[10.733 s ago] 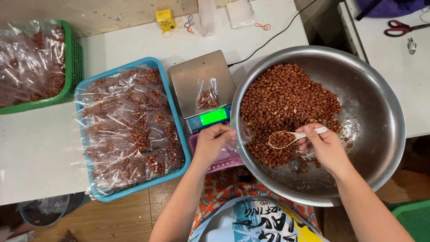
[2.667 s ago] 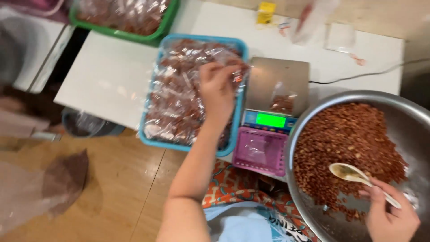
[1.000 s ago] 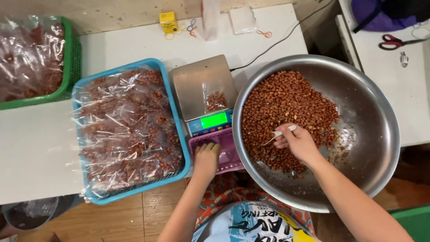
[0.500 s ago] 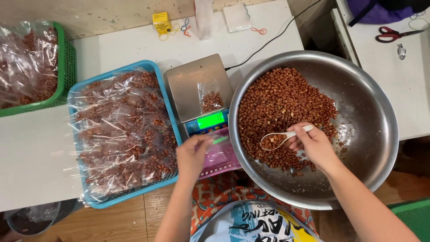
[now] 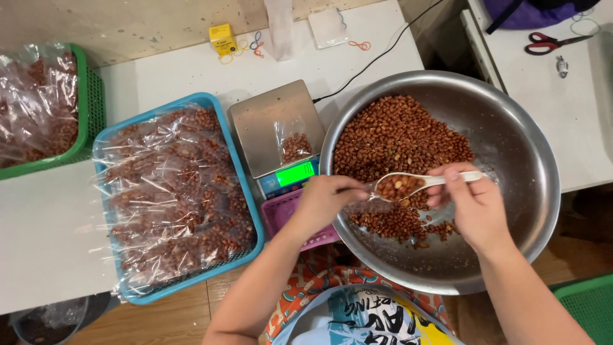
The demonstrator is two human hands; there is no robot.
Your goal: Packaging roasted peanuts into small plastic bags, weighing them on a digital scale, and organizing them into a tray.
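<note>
A: Right hand (image 5: 476, 207)?
B: Grip tight on a white spoon (image 5: 408, 184) full of peanuts, over the big metal bowl (image 5: 523, 160)

A: Left hand (image 5: 325, 201)?
B: Pinching a clear little bag (image 5: 375, 206) at the bowl's rim, right under the spoon

A: Nearby?
B: Scale (image 5: 278, 137) with one small bag, beside a blue basket (image 5: 211, 102) of filled bags on the counter (image 5: 166, 80)

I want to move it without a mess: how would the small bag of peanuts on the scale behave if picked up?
The small bag is thin clear film, so probably floppy. It holds few peanuts, so likely light. Its top looks unsealed; tilting it might spill.
</note>
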